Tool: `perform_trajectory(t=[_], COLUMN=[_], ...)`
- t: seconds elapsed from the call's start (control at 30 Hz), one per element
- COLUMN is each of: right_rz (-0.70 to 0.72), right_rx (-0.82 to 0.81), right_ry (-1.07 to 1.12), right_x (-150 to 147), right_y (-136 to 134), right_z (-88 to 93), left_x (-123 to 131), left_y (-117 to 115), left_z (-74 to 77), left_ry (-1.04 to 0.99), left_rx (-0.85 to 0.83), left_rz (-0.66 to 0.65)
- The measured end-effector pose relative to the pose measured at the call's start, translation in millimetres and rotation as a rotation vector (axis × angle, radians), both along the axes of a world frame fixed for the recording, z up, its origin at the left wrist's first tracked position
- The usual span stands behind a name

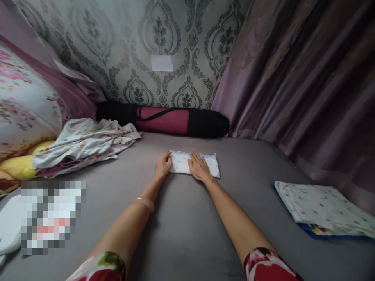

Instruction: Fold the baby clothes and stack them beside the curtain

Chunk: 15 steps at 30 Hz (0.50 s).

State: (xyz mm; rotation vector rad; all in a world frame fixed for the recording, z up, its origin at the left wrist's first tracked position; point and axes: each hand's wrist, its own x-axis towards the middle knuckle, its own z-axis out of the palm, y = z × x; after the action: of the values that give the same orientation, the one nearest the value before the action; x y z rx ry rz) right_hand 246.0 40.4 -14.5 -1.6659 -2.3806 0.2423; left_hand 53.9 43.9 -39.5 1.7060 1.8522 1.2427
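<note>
A folded white cloth with a pale blue pattern and edge point(180, 166) lies flat on the grey bed sheet, forming a narrow rectangle in front of me. At its left end, my left hand point(164, 164) has its fingers curled in on the cloth's edge; the fingertips are partly hidden. My right hand point(199, 166) rests palm down on the middle of the cloth, fingers stretched out toward the wall. The cloth's right end shows past that hand.
Folded printed cloths point(322, 205) lie at right, beside a purple curtain point(263, 78). Crumpled printed fabric point(88, 140) and a yellow bundle point(20, 164) sit at left, above a white object point(11, 218). A long black-and-maroon bag point(164, 120) lies along the wall.
</note>
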Motion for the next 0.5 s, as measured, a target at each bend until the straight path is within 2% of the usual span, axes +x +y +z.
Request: perform_trajectory(t=[0.2, 0.3, 0.5], right_rz=[0.008, 0.028, 0.051], right_rx=[-0.073, -0.038, 0.037], right_ry=[-0.017, -0.012, 0.006], right_x=[-2.8, -14.4, -33.2], right_y=[2.3, 1.2, -4.2], right_z=[13.4, 20.2, 10.3], left_x=[-0.6, -1.1, -1.9], left_y=[-0.3, 0.7, 2.3], left_z=[1.6, 0.5, -1.3], left_ry=[-0.034, -0.042, -0.066], left_rx=[0.01, 0.018, 0.012], left_rz=[-0.002, -0.005, 0.025])
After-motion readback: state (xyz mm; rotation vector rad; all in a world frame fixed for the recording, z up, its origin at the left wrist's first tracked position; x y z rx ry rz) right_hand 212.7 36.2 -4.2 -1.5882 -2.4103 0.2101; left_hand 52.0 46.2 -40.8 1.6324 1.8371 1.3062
